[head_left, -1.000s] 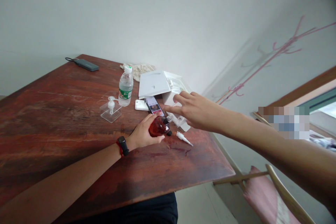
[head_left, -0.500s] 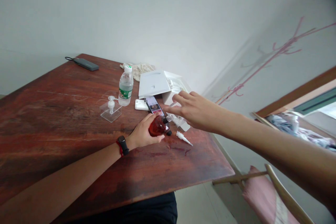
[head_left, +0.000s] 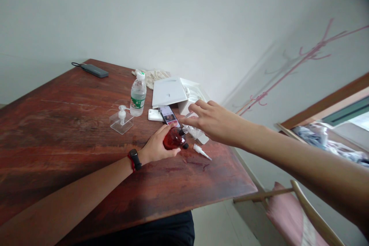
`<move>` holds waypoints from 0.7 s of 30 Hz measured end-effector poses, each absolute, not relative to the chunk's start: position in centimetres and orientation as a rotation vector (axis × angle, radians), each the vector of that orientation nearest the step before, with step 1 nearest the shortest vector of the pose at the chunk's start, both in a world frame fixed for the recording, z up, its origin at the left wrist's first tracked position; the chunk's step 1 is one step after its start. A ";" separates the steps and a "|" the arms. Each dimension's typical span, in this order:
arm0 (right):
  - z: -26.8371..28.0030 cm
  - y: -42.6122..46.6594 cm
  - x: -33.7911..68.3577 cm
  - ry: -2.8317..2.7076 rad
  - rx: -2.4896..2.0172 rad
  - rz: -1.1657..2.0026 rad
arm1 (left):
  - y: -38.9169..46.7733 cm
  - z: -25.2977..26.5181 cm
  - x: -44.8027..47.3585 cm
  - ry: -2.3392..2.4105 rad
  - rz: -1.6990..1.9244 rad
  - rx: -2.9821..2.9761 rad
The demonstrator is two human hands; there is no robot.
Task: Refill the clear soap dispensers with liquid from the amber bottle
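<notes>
On the desk (head_left: 72, 138), I've got the left grip (head_left: 157, 146) wrapped round the red bottle (head_left: 172, 139), its neck tipped toward the right grip (head_left: 206, 121) — whether those fingers pinch anything, I can't tell. I'd hold the bottle firmly, work gently at the neck, and avoid the white nozzle (head_left: 201, 152) and black piece (head_left: 186, 146), both right of the left grip.

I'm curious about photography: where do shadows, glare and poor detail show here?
Head view: the coat rack casts soft shadows on the wall; faint sheen lies on the table toward its near right corner; the picture's upper right corner is dark; small details between right hand and red bottle are unclear.
</notes>
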State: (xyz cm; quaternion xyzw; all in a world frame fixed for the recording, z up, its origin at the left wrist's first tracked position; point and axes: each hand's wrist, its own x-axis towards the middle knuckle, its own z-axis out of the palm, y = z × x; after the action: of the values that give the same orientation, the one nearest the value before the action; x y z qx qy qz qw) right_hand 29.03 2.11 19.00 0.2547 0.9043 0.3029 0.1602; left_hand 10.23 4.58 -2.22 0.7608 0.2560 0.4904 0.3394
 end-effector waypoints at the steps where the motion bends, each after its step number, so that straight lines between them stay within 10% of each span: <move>1: 19.0 2.1 29.0 2.583 0.727 0.867 | 4.6 -2.2 10.2 0.669 1.272 1.981; 21: 19.1 1.8 28.6 2.580 0.717 0.875 | 4.7 -2.4 10.3 0.694 1.272 1.966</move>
State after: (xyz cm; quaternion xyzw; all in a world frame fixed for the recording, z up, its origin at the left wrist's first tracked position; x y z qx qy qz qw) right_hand 28.59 1.82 19.14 0.2510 0.9039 0.3065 0.1614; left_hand 10.28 4.75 -2.44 0.7563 0.2669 0.4892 0.3426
